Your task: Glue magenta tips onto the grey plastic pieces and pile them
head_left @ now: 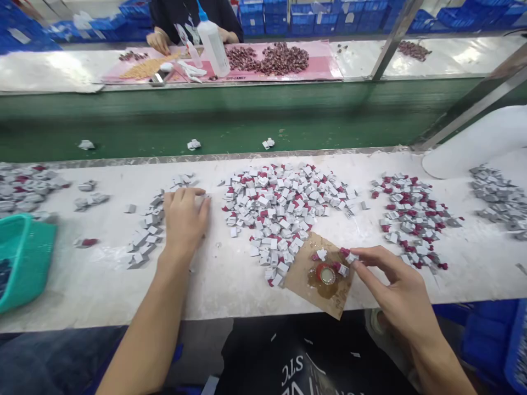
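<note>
My right hand pinches a small grey-and-maroon plastic piece between thumb and forefinger. This piece is over the edge of a brown cardboard square. On the cardboard, a round red-rimmed cap sits in a wet amber-brown patch, with a couple of similar pieces beside it. My left hand rests at a loose row of grey pieces, its fingers curled and partly hidden; what they hold is unclear. Between my hands spreads a large heap of grey-and-maroon pieces.
More grey-and-maroon pieces lie to the right, beside grey ones and a white roll. A green basket stands at left. Across the green belt, a person sits near a white squeeze bottle and brown pieces.
</note>
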A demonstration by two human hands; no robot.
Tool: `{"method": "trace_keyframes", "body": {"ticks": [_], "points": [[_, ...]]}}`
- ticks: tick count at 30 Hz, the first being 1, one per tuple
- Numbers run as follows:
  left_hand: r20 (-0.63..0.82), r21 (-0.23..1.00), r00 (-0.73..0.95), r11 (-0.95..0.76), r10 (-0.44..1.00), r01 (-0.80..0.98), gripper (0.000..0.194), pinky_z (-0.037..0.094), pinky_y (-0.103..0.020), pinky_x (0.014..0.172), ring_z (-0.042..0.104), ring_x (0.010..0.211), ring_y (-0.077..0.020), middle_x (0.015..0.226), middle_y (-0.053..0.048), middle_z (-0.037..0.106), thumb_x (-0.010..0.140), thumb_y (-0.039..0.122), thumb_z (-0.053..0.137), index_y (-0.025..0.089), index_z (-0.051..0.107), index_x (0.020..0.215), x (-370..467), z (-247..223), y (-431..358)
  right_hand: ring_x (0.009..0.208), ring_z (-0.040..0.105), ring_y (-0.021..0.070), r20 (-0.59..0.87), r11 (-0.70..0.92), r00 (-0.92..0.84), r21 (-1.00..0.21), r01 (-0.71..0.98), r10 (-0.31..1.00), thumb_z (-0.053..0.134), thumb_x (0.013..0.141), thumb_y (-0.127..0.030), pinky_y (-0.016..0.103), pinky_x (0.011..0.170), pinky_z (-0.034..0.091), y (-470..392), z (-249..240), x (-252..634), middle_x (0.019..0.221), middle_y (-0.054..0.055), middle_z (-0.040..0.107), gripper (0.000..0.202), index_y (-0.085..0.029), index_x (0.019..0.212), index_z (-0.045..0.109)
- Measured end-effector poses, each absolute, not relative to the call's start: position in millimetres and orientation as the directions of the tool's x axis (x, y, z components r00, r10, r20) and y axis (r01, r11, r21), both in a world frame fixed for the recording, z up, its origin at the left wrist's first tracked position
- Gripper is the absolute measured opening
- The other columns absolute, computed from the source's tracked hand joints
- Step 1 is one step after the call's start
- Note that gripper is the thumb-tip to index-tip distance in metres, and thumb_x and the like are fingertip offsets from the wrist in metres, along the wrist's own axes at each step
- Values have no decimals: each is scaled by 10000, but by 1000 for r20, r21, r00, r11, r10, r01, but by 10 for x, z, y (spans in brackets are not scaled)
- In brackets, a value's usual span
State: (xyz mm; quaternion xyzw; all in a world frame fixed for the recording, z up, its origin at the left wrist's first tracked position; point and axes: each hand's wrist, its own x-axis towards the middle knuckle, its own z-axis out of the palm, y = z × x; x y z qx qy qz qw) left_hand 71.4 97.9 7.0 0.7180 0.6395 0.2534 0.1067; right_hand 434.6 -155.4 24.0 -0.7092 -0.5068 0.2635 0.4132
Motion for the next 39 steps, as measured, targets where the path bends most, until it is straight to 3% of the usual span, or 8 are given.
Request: {"method": "trace_keyframes", "body": {"ticks": [4,6,15,19,25,30,33,39], "points": [[187,535,112,-197,976,822,186,578,-564,1071,699,1016,-321,1108,-87,694,1057,438,594,272,674,1083,749,64,575,1032,844,278,74,-57,253,-878,476,965,767,1101,-301,393,872,697,-1620,391,4238,1123,55,875,142,-333,1185,877],[179,553,119,-200,977,809,202,599,-529,974,706,943,-311,1053,-90,694,1054,441,587,268,692,1060,772,11,367,993,844,269,87,-31,224,-879,476,971,762,1098,-264,390,862,697,-1643,433,4205,1095,55,873,158,-328,1182,880],[204,575,-13,-109,979,811,321,638,-475,956,734,968,-298,1140,-132,734,1023,461,625,219,766,1180,855,-98,22,913,844,247,86,-19,174,-850,526,981,766,1088,-249,341,796,694,-1725,403,4167,1037,48,850,164,-319,1152,900],[141,578,4,-85,990,812,273,650,-460,902,725,892,-284,1049,-108,742,977,466,659,239,777,1071,824,-5,-7,927,848,258,86,-15,170,-856,517,982,761,1092,-254,351,783,701,-1728,365,4145,1054,63,854,168,-310,1160,903],[-77,845,-70,102,995,525,323,702,-449,969,802,1017,-301,1059,-72,834,918,533,853,272,837,1107,1007,217,-182,913,829,243,78,-27,232,-908,418,969,809,1059,-239,359,807,699,-1677,468,4158,1016,49,865,160,-323,1131,924],[-195,968,201,155,960,198,339,734,-367,836,836,929,-252,1068,-59,865,919,527,950,290,878,1151,1515,386,-374,953,842,234,35,-7,350,-993,117,936,845,1055,-275,348,816,724,-1502,581,4114,1048,48,872,147,-333,1161,929],[-211,977,389,208,897,51,237,731,-330,797,840,848,-218,985,-40,871,967,446,929,295,889,1145,1859,479,-447,1069,873,239,3,29,319,-997,-76,948,859,1067,-310,372,932,745,-1400,583,4075,1155,28,895,155,-368,1198,919],[-181,961,531,264,828,-85,153,730,-319,852,873,935,-216,1076,-42,900,1024,352,878,275,871,1157,2229,621,-500,1057,884,264,-62,-10,331,-987,-159,942,894,1043,-391,411,935,758,-1375,540,4107,1172,37,905,148,-341,1179,923]]}}
